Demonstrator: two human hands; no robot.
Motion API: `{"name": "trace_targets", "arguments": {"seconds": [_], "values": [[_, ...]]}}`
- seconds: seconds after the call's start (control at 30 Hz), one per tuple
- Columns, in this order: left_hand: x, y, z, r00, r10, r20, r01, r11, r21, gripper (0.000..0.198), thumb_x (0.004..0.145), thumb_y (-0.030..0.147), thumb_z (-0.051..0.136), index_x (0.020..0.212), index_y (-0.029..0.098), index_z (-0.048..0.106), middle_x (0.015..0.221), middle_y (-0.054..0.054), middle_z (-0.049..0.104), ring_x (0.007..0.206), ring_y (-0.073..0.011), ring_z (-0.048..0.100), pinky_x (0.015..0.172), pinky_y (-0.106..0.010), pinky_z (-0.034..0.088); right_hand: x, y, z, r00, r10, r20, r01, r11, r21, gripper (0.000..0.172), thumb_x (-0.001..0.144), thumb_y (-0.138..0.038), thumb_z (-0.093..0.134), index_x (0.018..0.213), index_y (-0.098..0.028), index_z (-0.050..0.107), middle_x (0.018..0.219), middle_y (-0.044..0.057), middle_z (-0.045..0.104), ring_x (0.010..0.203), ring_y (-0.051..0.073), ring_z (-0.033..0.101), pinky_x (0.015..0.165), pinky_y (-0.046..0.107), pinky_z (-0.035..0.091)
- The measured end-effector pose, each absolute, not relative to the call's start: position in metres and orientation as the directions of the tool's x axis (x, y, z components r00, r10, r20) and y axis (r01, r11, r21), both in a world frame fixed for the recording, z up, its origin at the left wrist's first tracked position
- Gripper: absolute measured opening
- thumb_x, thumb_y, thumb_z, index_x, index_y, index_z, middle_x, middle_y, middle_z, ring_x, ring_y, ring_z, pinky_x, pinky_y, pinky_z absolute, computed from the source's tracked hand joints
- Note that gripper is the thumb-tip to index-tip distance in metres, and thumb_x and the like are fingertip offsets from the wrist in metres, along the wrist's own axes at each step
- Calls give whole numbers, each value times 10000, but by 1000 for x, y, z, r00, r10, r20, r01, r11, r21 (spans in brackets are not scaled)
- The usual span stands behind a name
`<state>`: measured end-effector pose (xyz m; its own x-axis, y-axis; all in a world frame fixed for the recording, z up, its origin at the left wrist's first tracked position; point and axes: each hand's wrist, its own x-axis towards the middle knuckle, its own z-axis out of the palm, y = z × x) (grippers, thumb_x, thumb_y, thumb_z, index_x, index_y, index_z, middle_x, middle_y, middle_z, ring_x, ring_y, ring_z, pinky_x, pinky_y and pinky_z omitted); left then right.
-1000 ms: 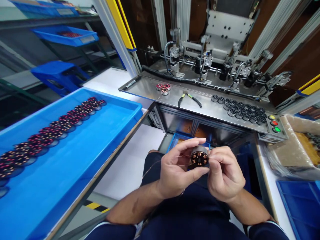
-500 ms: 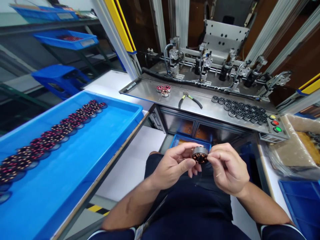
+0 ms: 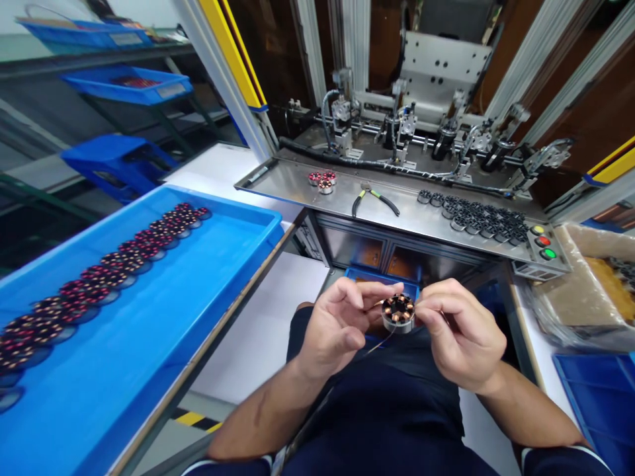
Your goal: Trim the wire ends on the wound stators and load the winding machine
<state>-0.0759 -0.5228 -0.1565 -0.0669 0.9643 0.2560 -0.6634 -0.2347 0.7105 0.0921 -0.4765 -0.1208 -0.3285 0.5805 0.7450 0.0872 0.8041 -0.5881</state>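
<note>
Between my hands, in front of my lap, is a small round motor stator [image 3: 398, 313] with copper windings and a pale metal rim. Its wound face is tilted up toward me. My left hand [image 3: 333, 328] curves around the left side, some fingers against or behind the stator, thumb held away from it. A thin wire [image 3: 381, 343] trails from the lower edge toward the left. My right hand [image 3: 459, 330] is closed in a pinch of thumb and forefinger at the right edge; whether a wire is also in that pinch is hidden.
A blue tray [image 3: 163, 330] at left carries rows of wound stators [image 3: 124, 254]. On the metal bench [image 3: 292, 173] lie a few red and copper stators [image 3: 323, 180], cutting pliers [image 3: 376, 198] and black stators [image 3: 483, 218]. Beyond stands a machine [image 3: 407, 125]; a carton [image 3: 570, 291] is at right.
The stator has turned over, from rim up to wound face up. My left thumb has come off it and the left fingers have spread. My right hand has shifted slightly right.
</note>
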Motion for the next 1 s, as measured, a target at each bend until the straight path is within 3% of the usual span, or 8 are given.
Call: {"name": "trace_targets", "arguments": {"seconds": [0.1,0.17,0.27,0.37,0.47,0.6,0.77,1.0], "values": [[-75,-521,-153,33,988,151,-700,-84,710,563,654,577,870,995,194,639,1065,-82,768,1036,-238,743,863,-329,607,98,-474,-120,-400,482,780,126,872,-474,97,916,-95,630,912,-184,670,769,48,709,674,155,690,586,252,570],[-77,-519,-152,228,971,71,-661,101,744,614,698,680,780,982,152,647,871,-74,757,773,-183,749,674,-255,594,103,-473,-119,-432,419,799,167,908,-385,83,937,-131,616,936,-194,670,777,48,729,663,152,710,566,237,577],[-82,-518,-151,414,910,20,-569,242,786,467,826,588,723,935,150,605,638,-13,687,513,-127,670,459,-174,481,108,-471,-116,-492,355,795,181,935,-305,84,949,-146,605,966,-203,664,789,46,742,654,145,722,565,223,588],[-84,-519,-155,416,908,40,-554,218,803,333,894,449,710,1019,179,560,653,-1,707,489,-124,677,423,-151,471,110,-471,-111,-520,336,786,188,942,-278,94,943,-131,610,977,-201,661,780,43,734,632,143,709,569,223,589],[-82,-520,-159,382,919,99,-573,151,806,343,902,422,706,1106,206,534,754,-17,740,540,-139,711,449,-167,510,109,-473,-109,-500,380,778,221,925,-310,99,935,-116,615,951,-200,664,760,38,719,623,145,691,553,231,574],[-75,-524,-160,163,962,217,-538,-97,837,278,899,324,724,1114,215,586,759,17,697,548,-95,671,498,-164,528,105,-479,-115,-413,522,746,187,850,-492,133,913,-68,622,913,-195,659,755,32,688,649,146,658,565,252,549],[-70,-529,-161,-20,919,393,-316,-379,870,290,893,206,723,1168,231,636,796,5,723,618,-95,694,544,-151,546,99,-485,-126,-286,662,693,91,738,-668,152,891,-39,622,831,-175,654,729,19,639,647,136,602,590,269,508],[-69,-529,-170,-119,737,666,37,-667,744,503,815,119,785,1264,271,614,1123,-61,762,1007,-196,746,883,-280,615,93,-489,-136,-242,814,528,-39,536,-844,201,963,-145,605,769,-175,650,700,13,607,635,128,588,586,257,488]]}}
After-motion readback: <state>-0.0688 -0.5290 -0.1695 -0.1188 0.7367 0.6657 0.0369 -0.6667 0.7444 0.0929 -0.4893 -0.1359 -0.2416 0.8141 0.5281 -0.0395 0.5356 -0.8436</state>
